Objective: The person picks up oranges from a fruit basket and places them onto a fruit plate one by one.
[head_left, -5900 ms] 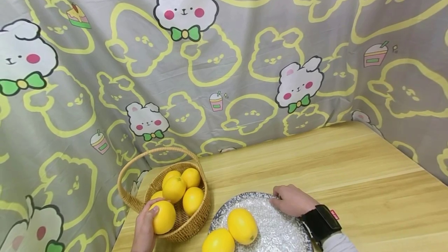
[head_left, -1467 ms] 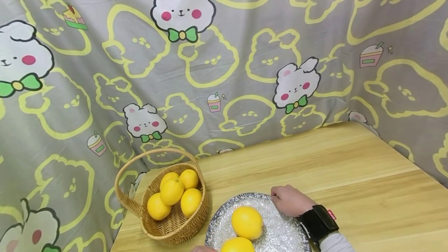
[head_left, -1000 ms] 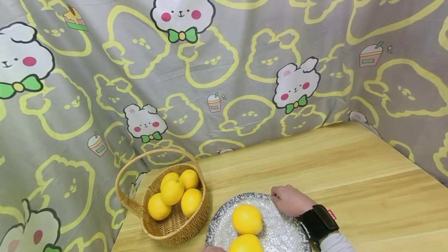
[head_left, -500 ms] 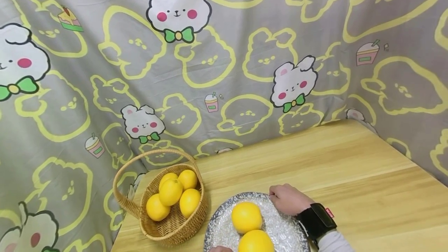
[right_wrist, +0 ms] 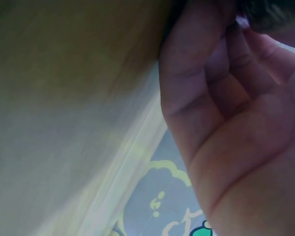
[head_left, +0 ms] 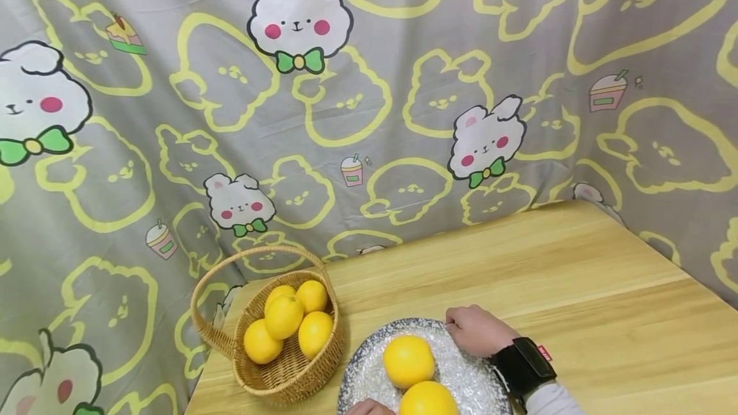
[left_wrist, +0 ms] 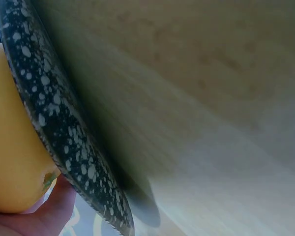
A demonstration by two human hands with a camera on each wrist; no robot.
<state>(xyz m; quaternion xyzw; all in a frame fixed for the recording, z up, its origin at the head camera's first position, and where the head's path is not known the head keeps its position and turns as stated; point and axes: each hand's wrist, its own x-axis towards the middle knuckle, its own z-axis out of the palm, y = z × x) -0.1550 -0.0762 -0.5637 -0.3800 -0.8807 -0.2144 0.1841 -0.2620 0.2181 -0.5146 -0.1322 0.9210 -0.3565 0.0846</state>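
Observation:
A round speckled plate point(head_left: 369, 364) stands on the wooden table with two yellow lemons on it, one behind point(head_left: 408, 362) and one in front point(head_left: 428, 399). My left hand point(head_left: 369, 408) shows only at the bottom edge of the head view, left of the front lemon. In the left wrist view, that hand point(left_wrist: 39, 216) curls its fingers round the far side of a lemon point(left_wrist: 14, 142), close to the dark speckled rim point(left_wrist: 64, 118). With curled fingers, my right hand point(head_left: 480, 330) grips the plate's far right rim; the right wrist view shows its bent fingers point(right_wrist: 187, 64).
Left of the plate, a wicker basket point(head_left: 288, 386) with a tall arched handle holds several lemons. A grey patterned curtain point(head_left: 369, 146) hangs behind the wooden table point(head_left: 548, 268). A black band point(head_left: 523, 367) is round the right wrist.
Earlier my left hand held a lemon at the basket; it has since come to the plate. Lately it edges right, and the front lemon shifts right. The right hand stays at the rim.

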